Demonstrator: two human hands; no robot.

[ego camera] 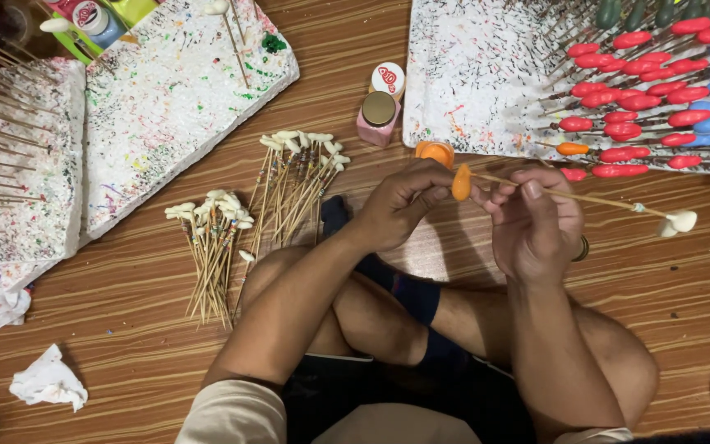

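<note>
Left hand (400,205) pinched shut on orange bead (461,182) at twelve o'clock of the crossed knees, right hand (533,222) curled tight around thin wooden stick (585,197) running toward three o'clock, white-tipped stick bundles (256,214) lying at nine o'clock.

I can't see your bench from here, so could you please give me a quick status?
Left hand pinching orange tip. Right hand gripping its stick. Orange paint pot just beyond; nothing in the way.
</note>
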